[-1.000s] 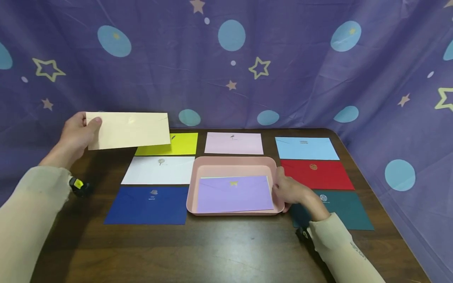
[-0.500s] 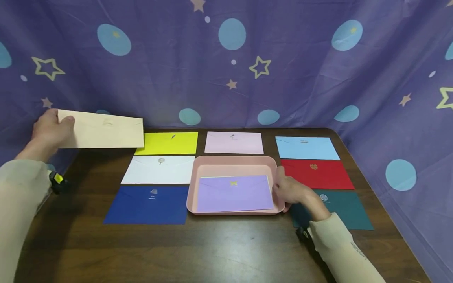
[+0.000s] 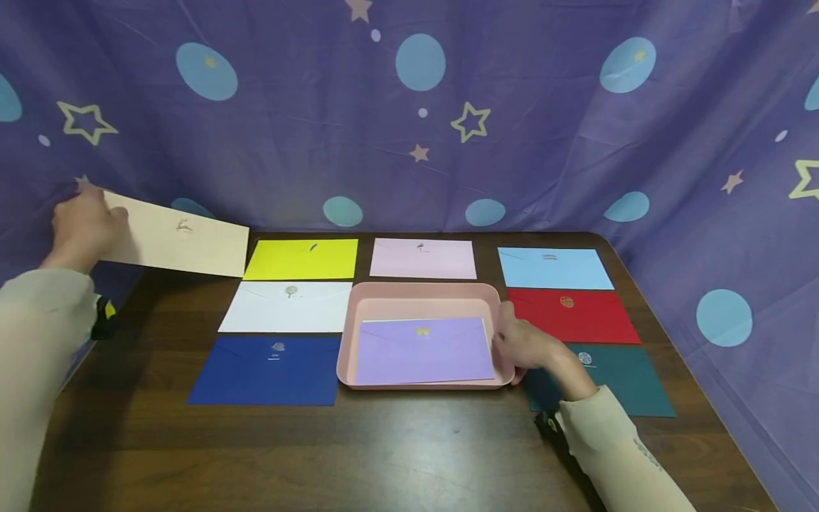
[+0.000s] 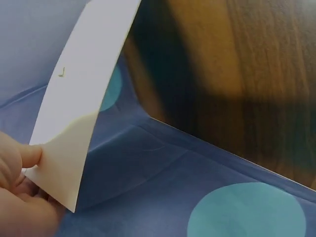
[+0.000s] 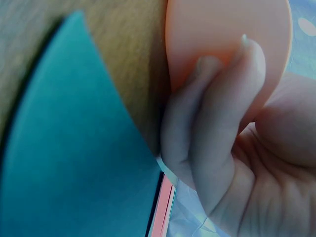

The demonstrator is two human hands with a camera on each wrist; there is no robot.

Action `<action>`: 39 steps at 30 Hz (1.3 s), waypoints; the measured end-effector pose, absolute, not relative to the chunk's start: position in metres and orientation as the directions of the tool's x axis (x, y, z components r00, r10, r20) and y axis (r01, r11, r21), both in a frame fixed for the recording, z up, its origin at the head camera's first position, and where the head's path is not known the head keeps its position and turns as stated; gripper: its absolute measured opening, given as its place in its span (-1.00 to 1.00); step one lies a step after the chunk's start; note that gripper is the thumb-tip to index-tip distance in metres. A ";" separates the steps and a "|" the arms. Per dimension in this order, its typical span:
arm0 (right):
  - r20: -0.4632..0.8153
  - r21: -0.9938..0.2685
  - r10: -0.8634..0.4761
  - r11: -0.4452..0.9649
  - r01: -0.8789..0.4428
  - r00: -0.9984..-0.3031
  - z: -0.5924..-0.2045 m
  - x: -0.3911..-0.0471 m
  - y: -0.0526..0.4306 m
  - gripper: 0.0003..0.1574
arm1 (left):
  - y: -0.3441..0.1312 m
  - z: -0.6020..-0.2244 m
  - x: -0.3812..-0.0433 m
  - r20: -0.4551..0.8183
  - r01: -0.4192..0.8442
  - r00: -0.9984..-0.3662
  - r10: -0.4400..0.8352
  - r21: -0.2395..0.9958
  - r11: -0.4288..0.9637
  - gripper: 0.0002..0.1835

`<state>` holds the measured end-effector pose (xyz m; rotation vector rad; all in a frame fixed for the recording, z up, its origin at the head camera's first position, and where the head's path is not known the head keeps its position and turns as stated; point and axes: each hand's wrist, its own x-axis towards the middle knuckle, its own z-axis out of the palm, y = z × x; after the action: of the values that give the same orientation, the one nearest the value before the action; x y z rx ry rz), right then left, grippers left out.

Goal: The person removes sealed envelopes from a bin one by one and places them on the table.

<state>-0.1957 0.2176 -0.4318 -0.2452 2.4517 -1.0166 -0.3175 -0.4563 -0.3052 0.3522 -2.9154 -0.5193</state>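
Note:
My left hand [image 3: 86,227] pinches a cream envelope [image 3: 179,238] by its left end, thumb on the near face. A small deer print shows near its top edge. The envelope is tilted, its right end lower and right beside the yellow envelope [image 3: 301,259]; in the left wrist view its far end runs out of frame. My right hand [image 3: 527,341] grips the right rim of the pink tray [image 3: 416,291], fingers against the outer wall in the right wrist view. Inside the tray lies a lilac envelope [image 3: 422,355] with a gold bow print, the edge of another showing beneath.
White [image 3: 284,309] and blue [image 3: 265,373] envelopes lie left of the tray, a pale pink envelope [image 3: 422,258] behind it. Light blue [image 3: 555,269], red [image 3: 576,316] and teal [image 3: 633,384] envelopes form a column on the right. A purple patterned curtain [image 3: 409,163] borders the table [image 3: 384,455].
My left hand has carried the cream envelope leftward, uncovering the yellow one. Its right end has dipped toward the table and its deer print has come into view. My right hand stays at the tray.

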 end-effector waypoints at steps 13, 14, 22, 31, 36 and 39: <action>-0.350 -0.707 -0.336 0.707 0.011 -0.874 -0.432 -0.194 0.216 -0.29 | -0.459 -0.338 -0.334 0.048 -0.285 -0.945 -0.324 0.366 0.886 -0.18; -0.346 -0.709 -0.338 0.705 0.008 -0.875 -0.432 -0.194 0.216 -0.31 | -0.461 -0.341 -0.334 0.057 -0.278 -0.945 -0.321 0.370 0.886 -0.17; -0.339 -0.703 -0.333 0.711 0.002 -0.880 -0.432 -0.194 0.215 -0.38 | -0.471 -0.370 -0.336 0.123 -0.205 -0.956 -0.268 0.377 0.903 -0.54; -0.342 -0.702 -0.332 0.712 0.004 -0.879 -0.433 -0.195 0.216 -0.41 | -0.472 -0.397 -0.329 0.116 -0.141 -0.975 -0.190 0.338 0.930 -0.63; -0.341 -0.702 -0.336 0.712 0.000 -0.878 -0.433 -0.195 0.217 -0.33 | -0.468 -0.411 -0.332 0.038 -0.108 -0.992 -0.121 0.235 0.966 -0.52; -0.345 -0.700 -0.336 0.714 0.002 -0.876 -0.433 -0.196 0.218 -0.30 | -0.462 -0.416 -0.337 -0.100 -0.086 -0.993 -0.069 0.179 0.980 -0.18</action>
<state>-0.1959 0.2177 -0.4333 -0.2560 2.4664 -1.0075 -0.3367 -0.4617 -0.4164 0.1264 -3.2188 -0.2977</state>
